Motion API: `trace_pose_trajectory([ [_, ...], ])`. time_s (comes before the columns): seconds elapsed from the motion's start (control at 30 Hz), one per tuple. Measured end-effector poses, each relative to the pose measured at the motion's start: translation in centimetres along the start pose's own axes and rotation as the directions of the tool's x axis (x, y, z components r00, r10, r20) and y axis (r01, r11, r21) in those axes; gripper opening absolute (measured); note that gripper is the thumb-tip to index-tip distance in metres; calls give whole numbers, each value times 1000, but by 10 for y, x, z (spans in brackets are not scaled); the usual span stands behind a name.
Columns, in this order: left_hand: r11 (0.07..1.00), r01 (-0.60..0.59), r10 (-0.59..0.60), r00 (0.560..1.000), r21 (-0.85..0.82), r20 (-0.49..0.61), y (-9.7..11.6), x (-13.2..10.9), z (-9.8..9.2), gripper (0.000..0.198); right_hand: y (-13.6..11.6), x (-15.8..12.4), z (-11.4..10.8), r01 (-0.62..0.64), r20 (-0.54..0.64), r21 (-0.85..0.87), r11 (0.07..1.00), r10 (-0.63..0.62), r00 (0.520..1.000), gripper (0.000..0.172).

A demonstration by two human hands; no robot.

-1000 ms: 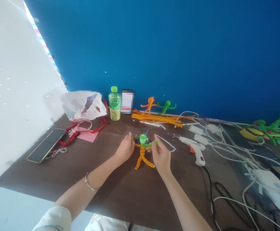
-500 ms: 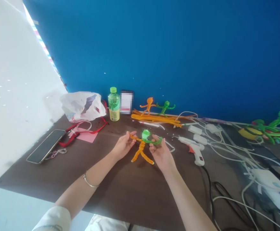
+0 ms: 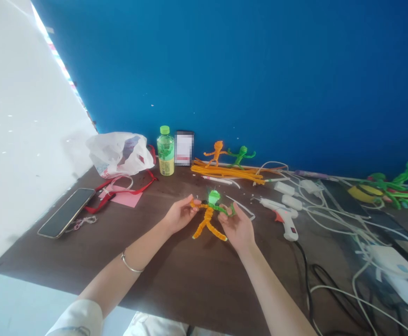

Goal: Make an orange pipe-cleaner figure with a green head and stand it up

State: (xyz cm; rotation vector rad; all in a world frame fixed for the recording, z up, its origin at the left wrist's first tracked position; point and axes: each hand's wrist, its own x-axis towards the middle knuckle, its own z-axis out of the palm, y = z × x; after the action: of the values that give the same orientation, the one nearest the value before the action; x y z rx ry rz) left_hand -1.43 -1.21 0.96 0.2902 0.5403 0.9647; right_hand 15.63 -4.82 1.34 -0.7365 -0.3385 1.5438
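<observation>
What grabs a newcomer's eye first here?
Probably the fuzzy orange-and-green figure at the center, held by its orange arm in the left hand and its green arm in the right hand. Next, the bright blue wall filling the upper background. Then the small orange figure and green figure side by side at its foot.

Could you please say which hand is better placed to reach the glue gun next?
The right hand, I think: it is nearer the glue gun, while the left hand is across the pipe-cleaner figure, which both hands hold.
</observation>
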Motion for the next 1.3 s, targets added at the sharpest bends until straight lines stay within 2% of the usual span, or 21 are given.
trace_pose_trajectory([
  [0.17, 1000, 27, -27, 997, -1, 70, -1, 1, -3, 12, 0, -1, -1, -32, 55, -20, 999, 33, 998, 32],
  [0.3, 996, -81, 79, 994, 35, 75, -4, 1, -5, 20, -1, -1, 0, -27, 75, -10, 1000, 28, 997, 30],
  [0.37, 986, -129, 114, 984, 101, 138, -6, 0, -5, 29, -1, -1, 1, 9, 58, 23, 1000, -11, 998, 26],
  [0.47, 965, -100, 47, 976, 242, 215, -11, -3, -2, 45, -1, 0, 2, 44, 33, 44, 998, -46, 998, 26],
  [0.53, 934, -74, 3, 980, 349, 199, -13, -5, -1, 47, 0, 1, 2, 47, 24, 42, 998, -48, 999, 27],
  [0.6, 893, -73, -7, 984, 445, 176, -15, -5, -1, 41, 1, 2, 2, 40, 23, 30, 999, -41, 999, 27],
  [0.73, 830, -95, -1, 985, 550, 171, -17, -2, -5, 30, 3, 2, 3, 48, 36, -107, 993, -45, 998, 27],
  [0.83, 830, -149, 94, 987, 537, 129, -19, 2, -8, 30, 3, -2, 5, 106, 70, -318, 942, -88, 994, 32],
  [0.9, 842, -201, 193, 979, 501, 68, -20, 5, -10, 32, 2, -6, 7, 147, 105, -533, 833, -107, 989, 33],
  [0.97, 843, -247, 270, 963, 477, 21, -20, 7, -11, 34, 3, -9, 8, 207, 152, -739, 641, -140, 978, 28],
  [1.03, 832, -274, 310, 951, 482, 6, -19, 9, -12, 34, 5, -11, 9, 291, 237, -842, 453, -174, 956, 23],
  [1.1, 814, -290, 326, 945, 504, 19, -18, 9, -13, 32, 7, -13, 8, 407, 354, -857, 315, -215, 910, 20],
  [1.2, 803, -310, 329, 943, 510, 54, -16, 8, -11, 28, 10, -12, 3, 569, 540, -821, 48, -259, 801, 17],
  [1.3, 840, -293, 318, 948, 456, 24, -17, 6, -9, 27, 11, -10, -6, 627, 661, -750, -211, -282, 696, 23],
])
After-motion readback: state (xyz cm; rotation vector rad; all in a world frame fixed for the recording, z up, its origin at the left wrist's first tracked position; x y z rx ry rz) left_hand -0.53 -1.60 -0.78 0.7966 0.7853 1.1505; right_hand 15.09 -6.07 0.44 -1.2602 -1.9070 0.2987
